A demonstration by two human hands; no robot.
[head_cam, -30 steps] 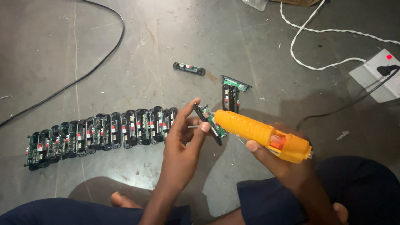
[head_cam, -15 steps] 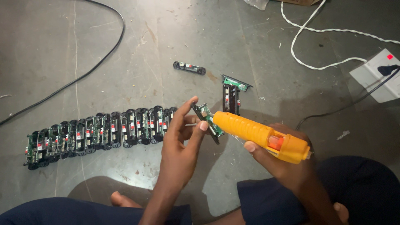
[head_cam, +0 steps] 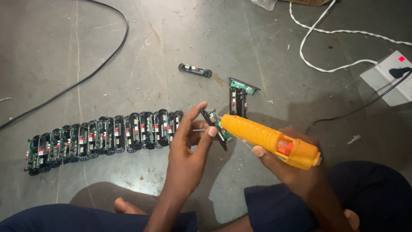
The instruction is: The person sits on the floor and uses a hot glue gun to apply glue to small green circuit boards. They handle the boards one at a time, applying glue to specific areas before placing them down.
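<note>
I take the glue gun (head_cam: 270,139) as my landmark and read across from the left.

Far left of the gun, a long row of modules (head_cam: 103,139) lies on the floor (head_cam: 128,56), black cases with green boards packed side by side. I judge these to be the finished pieces, so most of the batch looks done. A black cable (head_cam: 86,77) curves over the floor above that row.

Just left of the gun's nozzle, my left hand (head_cam: 186,148) holds up one module (head_cam: 216,126). Its fingers (head_cam: 210,131) pinch the piece by its edges, thumb on one side and fingertips on the other, tilted toward the nozzle. The nozzle sits right at the board's face; I cannot tell whether glue is flowing.

My right hand (head_cam: 292,165) is wrapped round the gun's body, fingers closed on the grip, one finger under the barrel near the trigger.

Beyond the gun, just above its tip, two more modules (head_cam: 240,96) stand together, and a lone black strip (head_cam: 195,70) lies further up. I reckon these are what is left to glue: few, compared with the row.

Far right of the gun, a white cord (head_cam: 326,43) loops toward a pale socket box (head_cam: 386,79) with a dark plug in it.
</note>
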